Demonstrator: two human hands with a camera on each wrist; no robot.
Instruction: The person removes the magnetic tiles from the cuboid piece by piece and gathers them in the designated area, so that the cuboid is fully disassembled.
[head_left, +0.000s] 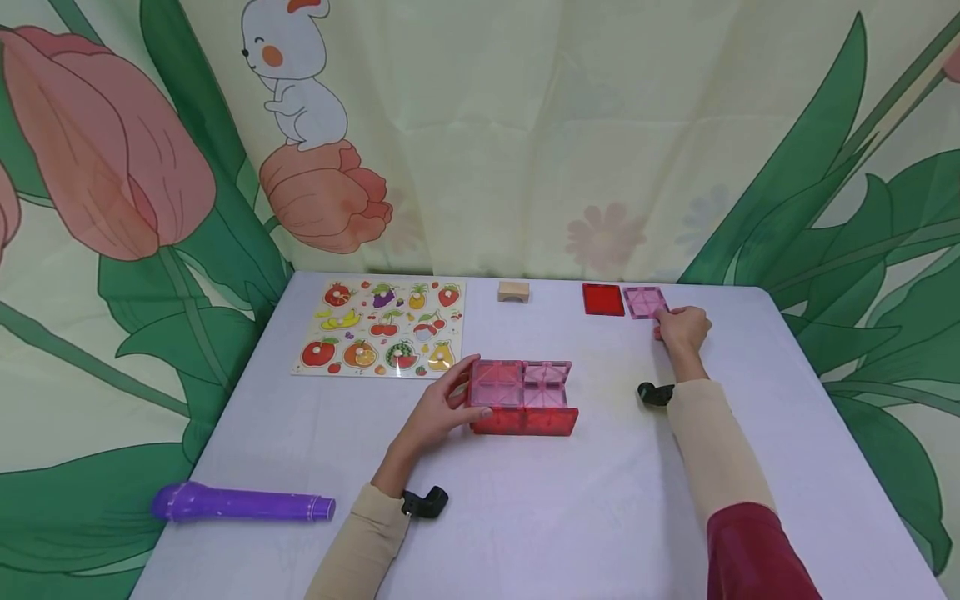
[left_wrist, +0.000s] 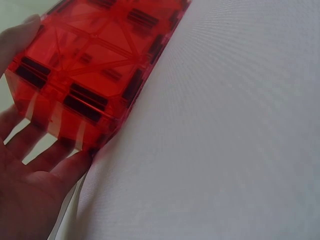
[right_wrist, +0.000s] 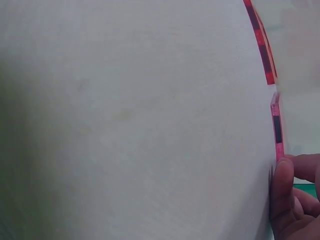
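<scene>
A box built from red and pink see-through magnetic tiles (head_left: 523, 398) stands on the white table. My left hand (head_left: 437, 414) grips its left end, thumb on the front and fingers round the side; the left wrist view shows the red front tile (left_wrist: 90, 55) close up. Far off to the right, my right hand (head_left: 684, 327) pinches the near corner of a pink square tile (head_left: 641, 301) at the back of the table. In the right wrist view that pink tile (right_wrist: 278, 130) appears edge-on between thumb and finger. Just left of it lies a red square tile (head_left: 603, 299).
A fruit picture sheet (head_left: 382, 327) lies at the back left. A small wooden block (head_left: 513, 292) stands near the back edge. The purple microphone-shaped thing (head_left: 243, 504) lies at the front left. Behind the table hangs a printed curtain (head_left: 487, 142).
</scene>
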